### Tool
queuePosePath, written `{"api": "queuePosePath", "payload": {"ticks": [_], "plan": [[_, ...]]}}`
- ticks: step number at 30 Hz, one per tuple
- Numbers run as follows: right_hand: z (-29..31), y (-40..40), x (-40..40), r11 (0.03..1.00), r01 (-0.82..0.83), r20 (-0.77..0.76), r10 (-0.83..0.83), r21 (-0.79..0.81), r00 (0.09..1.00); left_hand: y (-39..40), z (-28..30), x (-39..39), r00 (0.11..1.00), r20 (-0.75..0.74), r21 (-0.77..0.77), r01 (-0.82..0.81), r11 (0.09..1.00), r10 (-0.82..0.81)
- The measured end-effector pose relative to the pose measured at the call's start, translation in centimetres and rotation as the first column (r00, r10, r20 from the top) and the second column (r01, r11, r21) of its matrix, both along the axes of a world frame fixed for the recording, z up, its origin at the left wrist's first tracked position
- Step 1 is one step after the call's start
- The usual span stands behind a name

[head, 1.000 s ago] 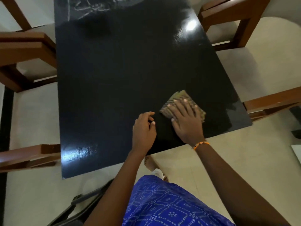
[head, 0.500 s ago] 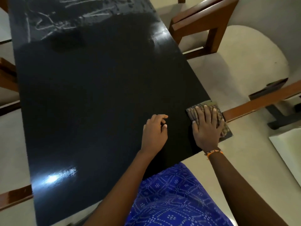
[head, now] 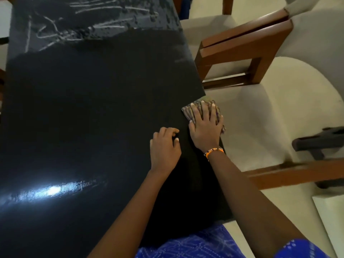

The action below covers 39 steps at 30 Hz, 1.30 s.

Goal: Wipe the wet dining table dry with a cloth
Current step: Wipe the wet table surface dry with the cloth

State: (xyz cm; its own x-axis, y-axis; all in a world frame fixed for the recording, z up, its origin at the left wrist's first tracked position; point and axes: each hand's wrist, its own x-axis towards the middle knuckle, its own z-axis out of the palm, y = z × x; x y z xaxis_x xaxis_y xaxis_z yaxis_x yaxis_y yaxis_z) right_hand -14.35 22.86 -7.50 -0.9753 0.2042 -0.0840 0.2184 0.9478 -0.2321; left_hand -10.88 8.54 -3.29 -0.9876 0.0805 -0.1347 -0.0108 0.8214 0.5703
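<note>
Head view: the table [head: 83,108] is black and glossy, with wet streaks [head: 89,21] across its far end. The cloth [head: 189,111] lies at the right edge, partly overhanging it. My right hand [head: 205,127] presses it flat, fingers spread wide, gripping nothing. My left hand [head: 164,148] rests just beside, fingers curled loosely, empty. To wipe well: keep the palm flat, pull the cloth back fully onto the table, then work overlapping passes toward the far end.
</note>
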Motion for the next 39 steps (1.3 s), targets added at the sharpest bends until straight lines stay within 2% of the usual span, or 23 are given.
{"api": "queuePosePath", "payload": {"ticks": [4,13,18,26,33,39], "plan": [[-0.4,0.1,-6.1,0.999,-0.052,-0.03,0.052,0.006,0.998,1.7,-0.2,-3.2,0.994,-0.045,-0.073,-0.101,0.992,0.097],[-0.6,-0.6,-21.5,0.992,-0.102,-0.073,0.097,-0.075,0.993,3.0,-0.9,-7.1,0.984,-0.097,-0.167,-0.162,0.973,0.147],[-0.6,-0.5,-24.3,0.994,-0.101,-0.111,0.094,-0.052,0.989,3.5,-1.0,-7.5,0.984,-0.08,-0.184,-0.17,0.968,0.158],[0.3,-0.4,-23.5,0.99,-0.115,-0.064,0.11,-0.087,0.992,3.3,-0.5,-5.1,0.987,-0.069,-0.156,-0.156,0.975,0.147],[-0.1,-0.5,-14.4,0.996,-0.085,-0.086,0.083,-0.02,0.993,2.3,-0.2,-0.5,0.988,-0.062,-0.104,-0.148,0.983,0.142],[0.0,-0.2,-4.6,1.0,-0.03,-0.026,0.029,-0.008,0.999,0.5,0.8,4.3,0.995,-0.069,-0.065,-0.082,0.995,0.077]]}}
